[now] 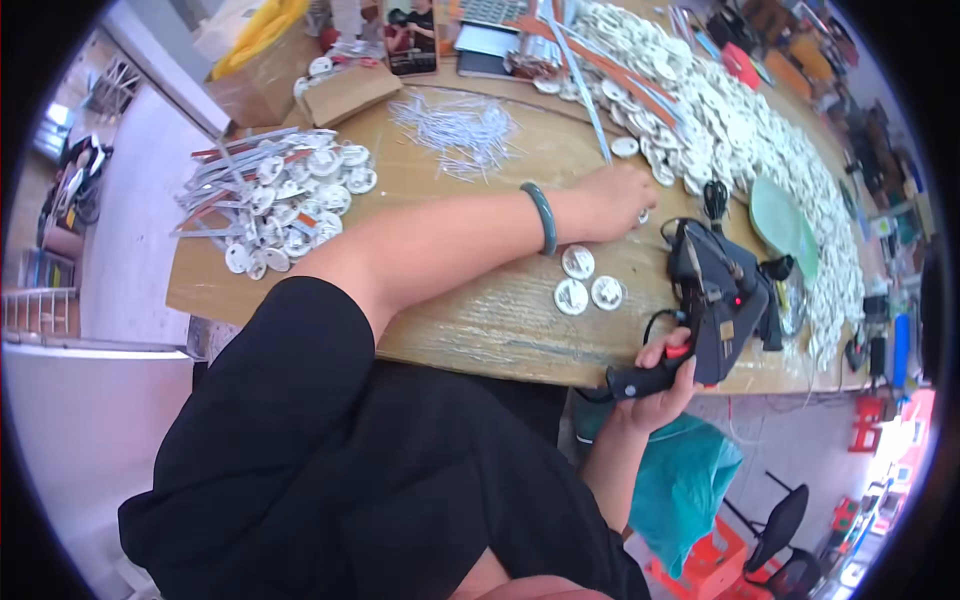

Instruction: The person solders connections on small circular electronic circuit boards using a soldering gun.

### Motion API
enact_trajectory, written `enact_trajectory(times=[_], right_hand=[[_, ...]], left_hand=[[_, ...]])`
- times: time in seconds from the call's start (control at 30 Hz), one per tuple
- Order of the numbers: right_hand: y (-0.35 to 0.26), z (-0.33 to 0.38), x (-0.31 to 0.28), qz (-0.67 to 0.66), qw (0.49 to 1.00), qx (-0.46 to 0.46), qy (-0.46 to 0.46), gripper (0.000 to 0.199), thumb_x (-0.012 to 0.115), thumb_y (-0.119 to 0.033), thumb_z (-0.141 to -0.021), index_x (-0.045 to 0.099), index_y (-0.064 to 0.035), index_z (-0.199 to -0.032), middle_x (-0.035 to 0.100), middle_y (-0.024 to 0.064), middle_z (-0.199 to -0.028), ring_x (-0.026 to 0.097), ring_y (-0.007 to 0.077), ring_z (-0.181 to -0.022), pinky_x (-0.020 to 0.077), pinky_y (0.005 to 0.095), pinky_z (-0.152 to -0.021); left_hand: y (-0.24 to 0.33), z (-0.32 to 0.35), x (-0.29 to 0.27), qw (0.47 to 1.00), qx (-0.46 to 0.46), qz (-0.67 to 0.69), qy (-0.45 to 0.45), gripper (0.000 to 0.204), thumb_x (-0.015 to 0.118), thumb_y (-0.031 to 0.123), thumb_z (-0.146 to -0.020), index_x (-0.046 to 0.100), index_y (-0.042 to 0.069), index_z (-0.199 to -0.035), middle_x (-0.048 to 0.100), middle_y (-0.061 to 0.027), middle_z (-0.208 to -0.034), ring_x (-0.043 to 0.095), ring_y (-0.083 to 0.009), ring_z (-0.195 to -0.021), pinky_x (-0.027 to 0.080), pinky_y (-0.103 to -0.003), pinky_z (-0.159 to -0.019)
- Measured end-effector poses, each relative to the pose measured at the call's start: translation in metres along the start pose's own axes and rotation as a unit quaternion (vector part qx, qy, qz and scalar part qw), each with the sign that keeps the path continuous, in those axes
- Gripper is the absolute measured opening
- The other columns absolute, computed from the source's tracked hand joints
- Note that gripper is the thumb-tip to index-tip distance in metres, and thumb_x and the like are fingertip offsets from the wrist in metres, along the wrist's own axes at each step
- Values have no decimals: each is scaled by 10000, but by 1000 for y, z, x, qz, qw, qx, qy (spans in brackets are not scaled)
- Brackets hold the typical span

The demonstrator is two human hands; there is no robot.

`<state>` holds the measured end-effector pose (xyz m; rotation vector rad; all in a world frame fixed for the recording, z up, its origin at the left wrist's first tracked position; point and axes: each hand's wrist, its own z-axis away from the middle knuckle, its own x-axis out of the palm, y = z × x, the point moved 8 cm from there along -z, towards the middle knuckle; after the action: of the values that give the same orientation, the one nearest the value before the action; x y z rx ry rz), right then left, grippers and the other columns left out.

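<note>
My left hand (610, 203), with a dark green bangle at its wrist, reaches across the table. Its fingers are curled down around a small white piece (643, 215), mostly hidden under them. Three white round discs (571, 296) lie just on the near side of that hand. My right hand (662, 385) grips the handle of a black handheld power tool (722, 300) with a red trigger. The tool's body rests over the table's near edge on the right, and a small red light glows on it.
A big heap of white discs (740, 130) covers the far right, with a pale green dish (785, 222) on it. Bundled discs with strips (290, 190) lie at left. Thin white sticks (455, 130), a cardboard box (350, 93) and a phone (410, 40) sit farther back.
</note>
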<state>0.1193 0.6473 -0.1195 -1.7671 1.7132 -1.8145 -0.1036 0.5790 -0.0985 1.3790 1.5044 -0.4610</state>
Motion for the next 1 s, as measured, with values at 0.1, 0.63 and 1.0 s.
enact_trajectory(times=[0.1, 0.63, 1.0], right_hand=[[-2, 0, 4, 11, 1000, -5, -12, 302, 508, -177, -995, 447, 24, -1212, 540, 184, -1052, 586, 210, -693, 507, 300, -572], [-3, 16, 52, 115, 993, 1, -29, 346, 524, -203, -970, 469, 54, -1195, 551, 180, -1050, 587, 194, -686, 508, 284, -578], [29, 34, 68, 93, 994, 51, -40, 361, 517, -89, -950, 441, 22, -1285, 588, 211, -1083, 607, 218, -705, 524, 297, -609]], left_hand=[[-1, 24, -42, 999, -33, 21, -5, 195, 658, 176, -866, 644, 76, -1033, 599, -130, -1013, 589, -342, -985, 489, -457, -856], [-89, 178, -170, 974, -198, -61, 89, 338, 729, 289, -849, 652, 63, -1088, 610, -142, -1033, 591, -339, -1027, 496, -433, -870], [-106, 177, -147, 969, -217, -75, 92, 83, 701, 137, -818, 654, 75, -848, 611, -106, -895, 614, -333, -918, 502, -449, -792]])
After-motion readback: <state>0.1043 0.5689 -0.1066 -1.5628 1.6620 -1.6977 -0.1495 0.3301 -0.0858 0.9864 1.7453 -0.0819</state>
